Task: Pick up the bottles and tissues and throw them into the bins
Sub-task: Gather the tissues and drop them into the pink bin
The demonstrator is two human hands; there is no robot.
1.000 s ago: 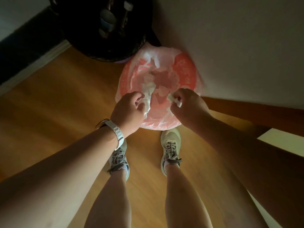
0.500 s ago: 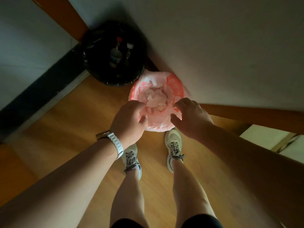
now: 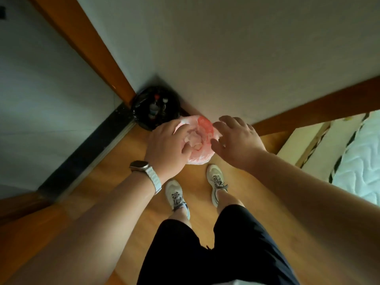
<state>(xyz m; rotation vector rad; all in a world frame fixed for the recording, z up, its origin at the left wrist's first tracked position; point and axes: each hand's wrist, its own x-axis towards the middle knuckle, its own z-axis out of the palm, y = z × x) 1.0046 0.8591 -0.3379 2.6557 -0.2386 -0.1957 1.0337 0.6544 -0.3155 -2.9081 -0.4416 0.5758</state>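
Crumpled white paper tissues (image 3: pixel 194 140) lie heaped inside the round bin lined with a pink plastic bag (image 3: pixel 205 125), directly beneath and between both hands. Left hand (image 3: pixel 166 149), with a metal-banded watch (image 3: pixel 144 169) at its wrist, hangs over the bin's rim with its fingers bent downward; its palm is hidden, so I cannot tell whether it grips anything. Right hand (image 3: pixel 236 138) hovers at the opposite rim, fingers spread and slack, holding nothing. Beyond the left hand's knuckles sits a round bin lined with a black bag (image 3: pixel 141 118), with capped plastic bottles (image 3: pixel 153 110) standing in it. Tissues should be feather-light, soft and easily torn, so a loose pinch on a bunched fold would do; bottles are probably light, smooth and a little slippery, best wrapped round the body, not the cap
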